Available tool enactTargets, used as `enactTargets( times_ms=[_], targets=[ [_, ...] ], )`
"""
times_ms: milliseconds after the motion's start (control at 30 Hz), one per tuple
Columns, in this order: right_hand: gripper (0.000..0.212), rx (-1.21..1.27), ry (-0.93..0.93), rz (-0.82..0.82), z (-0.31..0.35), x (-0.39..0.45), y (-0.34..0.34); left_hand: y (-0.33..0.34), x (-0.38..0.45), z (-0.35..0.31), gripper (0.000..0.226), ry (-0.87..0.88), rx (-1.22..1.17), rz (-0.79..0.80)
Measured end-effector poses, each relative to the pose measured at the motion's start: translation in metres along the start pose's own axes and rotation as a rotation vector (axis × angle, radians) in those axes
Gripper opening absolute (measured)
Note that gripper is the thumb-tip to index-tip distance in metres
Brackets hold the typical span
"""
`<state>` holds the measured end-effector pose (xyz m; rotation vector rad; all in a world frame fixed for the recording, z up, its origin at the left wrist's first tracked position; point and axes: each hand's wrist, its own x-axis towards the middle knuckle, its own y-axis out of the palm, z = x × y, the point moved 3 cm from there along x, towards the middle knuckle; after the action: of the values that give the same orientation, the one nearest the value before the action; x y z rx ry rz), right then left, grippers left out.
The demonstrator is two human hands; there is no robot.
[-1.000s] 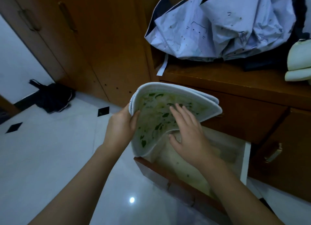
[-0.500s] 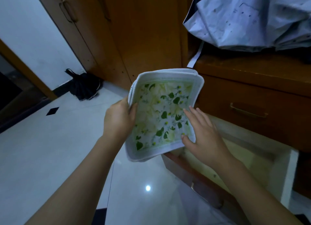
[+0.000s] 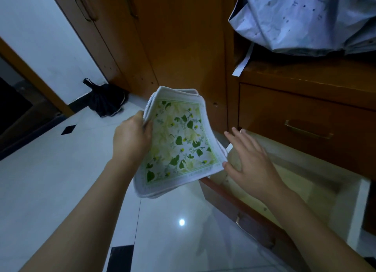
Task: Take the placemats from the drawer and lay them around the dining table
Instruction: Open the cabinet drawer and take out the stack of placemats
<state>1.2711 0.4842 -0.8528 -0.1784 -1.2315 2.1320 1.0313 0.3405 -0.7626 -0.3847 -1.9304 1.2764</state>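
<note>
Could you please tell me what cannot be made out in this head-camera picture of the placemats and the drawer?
- How many floral white-bordered placemats the left hand grips: the stacked edges merge.
- Whether the open wooden drawer holds more: the right hand and dim light hide its inside.
- The dining table: not in view.
- The crumpled pale blue fabric on the cabinet: cut off by the top and right edges.
- What the black heap on the floor is: too dark.

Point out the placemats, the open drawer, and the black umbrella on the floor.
placemats [image 3: 179, 141]: head view, on the leaf print of the top mat.
open drawer [image 3: 230, 198]: head view, on its wooden front panel.
black umbrella [image 3: 106, 100]: head view, on its folded black cloth.
</note>
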Motion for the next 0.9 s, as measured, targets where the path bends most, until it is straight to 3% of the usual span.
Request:
enactTargets(
  times_ms=[433,900],
  targets=[
    [0.068,0.011,-0.024,0.018,0.018,0.001,0.01,-0.014,-0.007,0.016,0.021,0.038,0.094,-0.022],
    [0.068,0.088,-0.146,0.049,0.079,0.021,0.041,-0.043,-0.03,0.054,0.018,-0.052,0.165,0.052]
  ],
)
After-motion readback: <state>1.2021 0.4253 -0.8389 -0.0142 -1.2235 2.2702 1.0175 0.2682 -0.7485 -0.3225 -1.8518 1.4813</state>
